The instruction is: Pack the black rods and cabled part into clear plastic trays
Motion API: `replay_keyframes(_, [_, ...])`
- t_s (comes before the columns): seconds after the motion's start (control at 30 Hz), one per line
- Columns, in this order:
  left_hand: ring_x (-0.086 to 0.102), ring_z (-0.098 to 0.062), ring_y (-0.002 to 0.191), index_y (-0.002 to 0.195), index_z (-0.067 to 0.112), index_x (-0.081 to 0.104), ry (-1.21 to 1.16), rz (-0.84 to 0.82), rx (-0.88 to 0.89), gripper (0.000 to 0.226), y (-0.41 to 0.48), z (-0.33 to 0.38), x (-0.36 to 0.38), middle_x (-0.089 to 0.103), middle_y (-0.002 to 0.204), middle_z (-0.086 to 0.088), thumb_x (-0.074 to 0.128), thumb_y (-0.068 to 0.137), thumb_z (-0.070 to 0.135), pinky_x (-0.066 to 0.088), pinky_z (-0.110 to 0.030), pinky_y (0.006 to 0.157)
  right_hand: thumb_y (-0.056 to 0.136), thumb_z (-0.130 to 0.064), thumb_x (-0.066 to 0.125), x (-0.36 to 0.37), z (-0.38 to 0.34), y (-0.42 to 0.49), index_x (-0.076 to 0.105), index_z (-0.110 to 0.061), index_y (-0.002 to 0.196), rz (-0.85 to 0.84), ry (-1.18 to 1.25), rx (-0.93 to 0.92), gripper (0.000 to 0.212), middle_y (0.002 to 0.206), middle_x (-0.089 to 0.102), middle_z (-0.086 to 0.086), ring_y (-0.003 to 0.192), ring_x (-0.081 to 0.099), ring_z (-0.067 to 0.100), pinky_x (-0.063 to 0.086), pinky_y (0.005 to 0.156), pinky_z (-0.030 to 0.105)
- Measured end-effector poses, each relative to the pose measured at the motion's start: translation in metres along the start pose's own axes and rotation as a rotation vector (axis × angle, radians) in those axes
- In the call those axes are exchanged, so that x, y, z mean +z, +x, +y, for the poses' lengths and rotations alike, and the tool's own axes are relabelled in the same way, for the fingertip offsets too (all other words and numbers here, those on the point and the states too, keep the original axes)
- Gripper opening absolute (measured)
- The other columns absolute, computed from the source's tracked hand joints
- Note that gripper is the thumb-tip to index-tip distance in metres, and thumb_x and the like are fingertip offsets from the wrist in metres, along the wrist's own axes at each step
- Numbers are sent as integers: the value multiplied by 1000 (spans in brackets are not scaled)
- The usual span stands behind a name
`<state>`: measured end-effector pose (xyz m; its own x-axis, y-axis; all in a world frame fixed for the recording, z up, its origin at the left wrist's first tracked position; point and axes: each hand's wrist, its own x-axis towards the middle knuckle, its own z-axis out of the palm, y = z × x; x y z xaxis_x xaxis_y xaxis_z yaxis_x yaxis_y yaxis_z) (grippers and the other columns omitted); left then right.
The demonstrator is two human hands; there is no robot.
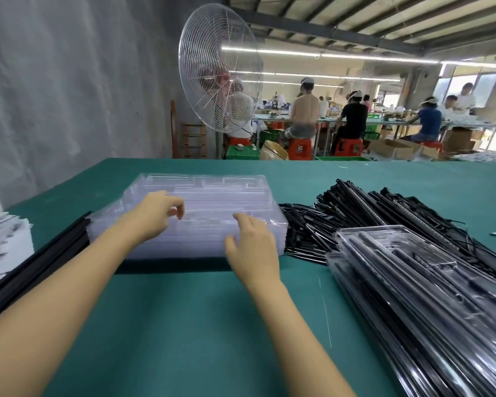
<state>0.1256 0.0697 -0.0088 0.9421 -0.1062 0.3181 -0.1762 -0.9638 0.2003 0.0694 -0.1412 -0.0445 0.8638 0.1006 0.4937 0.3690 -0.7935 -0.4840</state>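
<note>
Clear trays (226, 193) looking thin, light, slippery; best peeling top one by rim; left hand (161, 213) hovering loosely curled, right hand (252, 247) spreading at near corner, neither gripping

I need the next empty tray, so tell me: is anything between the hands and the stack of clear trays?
Nothing visible does. The left hand is over the stack of clear trays, the right hand at its near edge; the loose black rods lie off to the right.

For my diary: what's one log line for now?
left hand over clear tray stack | right hand touching its near edge | filled trays right
</note>
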Motion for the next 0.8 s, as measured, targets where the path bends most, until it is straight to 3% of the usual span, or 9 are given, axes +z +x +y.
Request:
replay_keyframes(0.1, [51, -25, 82, 80, 24, 56, 8, 45, 0, 42, 0, 3, 2, 37, 78, 3, 38, 89, -13, 48, -40, 74, 91, -19, 40, 13, 3, -4, 19, -17, 148, -77, -150, -22, 61, 153, 23, -1, 142, 15, 14, 20, 113, 37])
replay_keyframes(0.33, [37, -22, 89, 86, 22, 59, 108, 211, 39, 30, 9, 12, -12, 45, 85, -2, 42, 94, -2, 31, -36, 75, 89, -13, 35, 36, 4, -8, 6, 0, 149, -93, -343, -26, 67, 158, -12, 3, 145, -7, 24, 8, 115, 49])
replay_keyframes(0.4, [41, -23, 95, 88, 22, 57, 157, 201, 66, 34, 10, 17, -17, 53, 93, 0, 39, 90, -8, 33, -36, 80, 84, -9, 42, 38, 4, -11, 17, 2, 147, -34, -377, -17, 69, 159, -1, 8, 146, 4, 27, 14, 114, 49])
replay_keyframes(0.43, [42, -22, 97, 89, 22, 54, 182, 178, 77, 36, 10, 18, -18, 55, 96, 2, 37, 87, -9, 33, -37, 82, 78, -10, 53, 38, 4, -13, 33, 3, 142, 42, -402, -22, 68, 155, 19, 14, 143, 21, 28, 25, 112, 48])
replay_keyframes(0.5, [43, -21, 99, 93, 22, 52, 246, 125, 117, 28, 8, 17, -19, 57, 102, 4, 38, 91, -2, 35, -37, 86, 57, -14, 74, 40, 7, -12, 64, 0, 117, 154, -441, -44, 62, 123, 61, 14, 116, 58, 26, 48, 96, 42])
replay_keyframes(0.57, [45, -21, 98, 99, 20, 53, 341, 89, 227, 11, 4, 9, -18, 57, 104, 2, 42, 98, 20, 37, -35, 86, 46, -15, 79, 37, 9, -7, 72, -6, 94, 197, -466, -89, 50, 93, 68, 8, 88, 67, 25, 55, 83, 36])
replay_keyframes(0.67, [56, -28, 92, 101, 13, 62, 442, 137, 384, 28, -9, -1, -11, 61, 95, -6, 59, 91, 40, 46, -39, 77, 42, -10, 78, 29, 8, 7, 64, -8, 67, 251, -401, -121, 30, 72, 63, 8, 62, 59, 24, 52, 59, 26])
replay_keyframes(0.73, [60, -32, 76, 90, 8, 68, 434, 257, 458, 24, -12, 2, -10, 62, 80, -12, 74, 81, 30, 48, -39, 62, 54, -10, 75, 26, 6, 15, 64, -3, 75, 201, -365, -111, 24, 91, 67, 15, 70, 60, 28, 51, 64, 28])
replay_keyframes(0.8, [60, -31, 85, 98, 12, 68, 415, 262, 413, 26, -9, 11, -9, 64, 88, -10, 70, 85, 35, 44, -38, 69, 79, -15, 58, 27, 7, 20, 59, 0, 106, 69, -334, -105, 31, 132, 52, 17, 100, 55, 31, 44, 88, 35])
